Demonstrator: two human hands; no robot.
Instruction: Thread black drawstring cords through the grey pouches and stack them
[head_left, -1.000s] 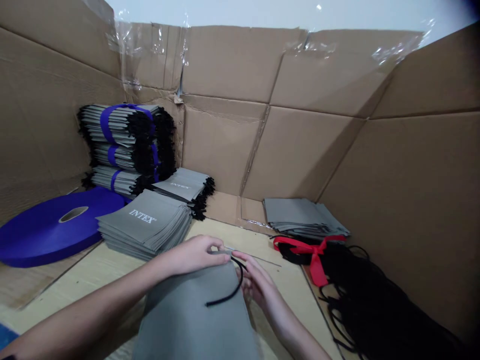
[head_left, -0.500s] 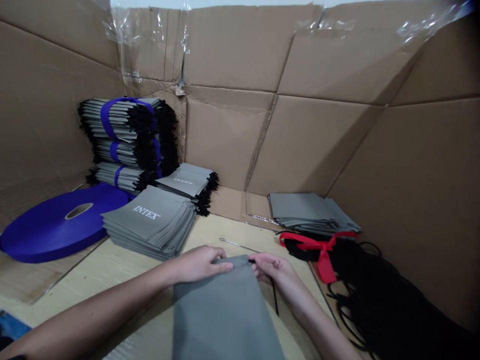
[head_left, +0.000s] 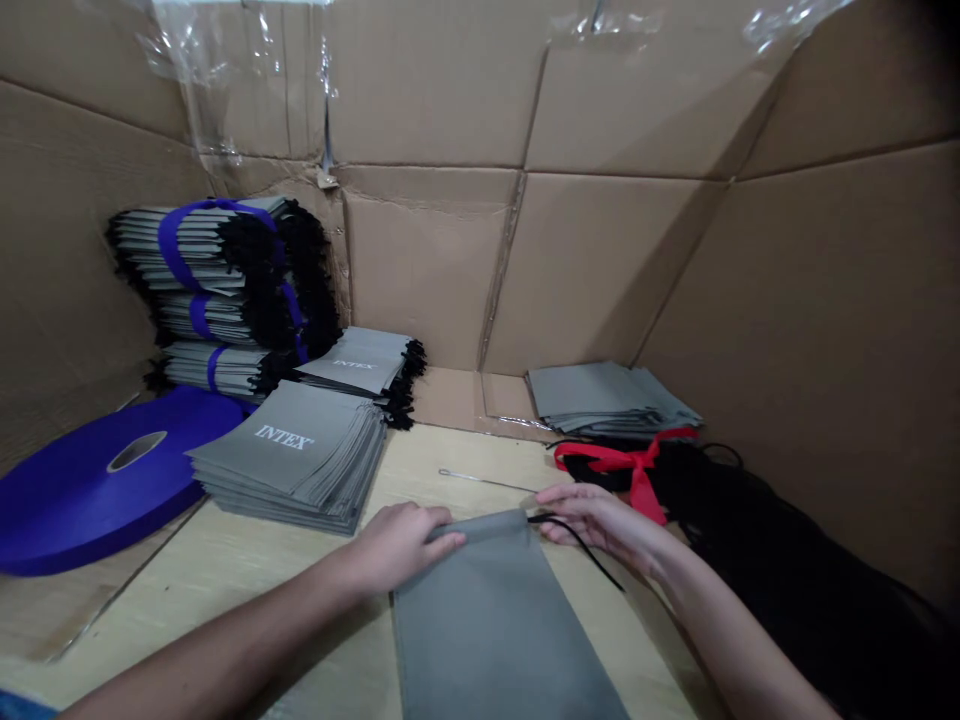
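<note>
My left hand (head_left: 405, 545) grips the top edge of a grey fabric pouch (head_left: 499, 620), thumb on the front. From the pouch's upper right corner a black cord (head_left: 581, 543) sticks out and curves down to the right. My right hand (head_left: 600, 520) is beside that corner, its fingers a little apart, with the cord passing in front of them. Its fingertips are at the right end of a thin wire threader with a looped tip (head_left: 484, 481), which lies on the table; whether they touch it I cannot tell.
Grey INTEX pouches (head_left: 289, 440) are stacked at left, by a blue webbing roll (head_left: 90, 490). Behind stand strapped bundles with black cords (head_left: 217, 250). More grey pieces (head_left: 607, 395) lie at back right, near black cords (head_left: 780, 560) tied with red ribbon (head_left: 641, 465). Cardboard walls (head_left: 427, 260) surround the table.
My right hand has let go of the cord end at the pouch corner and moved slightly right, towards the wire. More cord now shows beyond the corner. The view has shifted.
</note>
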